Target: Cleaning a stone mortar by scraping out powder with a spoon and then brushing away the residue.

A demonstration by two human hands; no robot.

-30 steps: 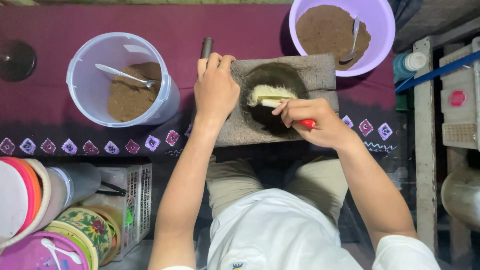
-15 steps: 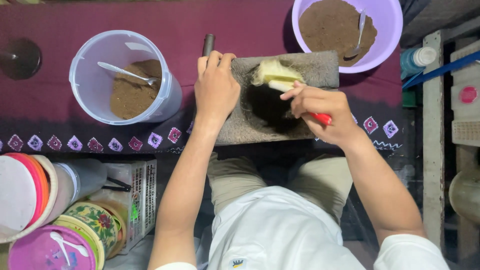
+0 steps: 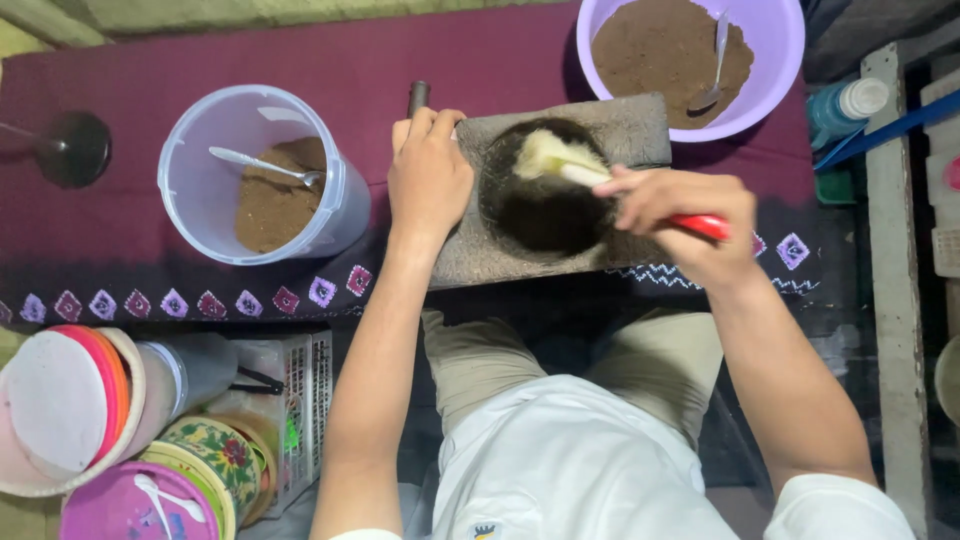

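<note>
Cloth (image 3: 250,60), dark red with small pink and white shapes along its near edge, covers the table. On it sits a purple bowl (image 3: 780,70) of brown powder with a spoon (image 3: 715,60) in it. To the left stands a clear tub (image 3: 200,130) with more brown powder and a spoon (image 3: 265,165). Between them lies a grey stone block (image 3: 640,130) with a dark round dip in it. The left hand (image 3: 428,180) lies on the block's left edge, fingers curled over the far side. The right hand (image 3: 690,220) has its fingers closed tight around a brush (image 3: 560,160) with a red handle. The pale bristles are down inside the dip.
</note>
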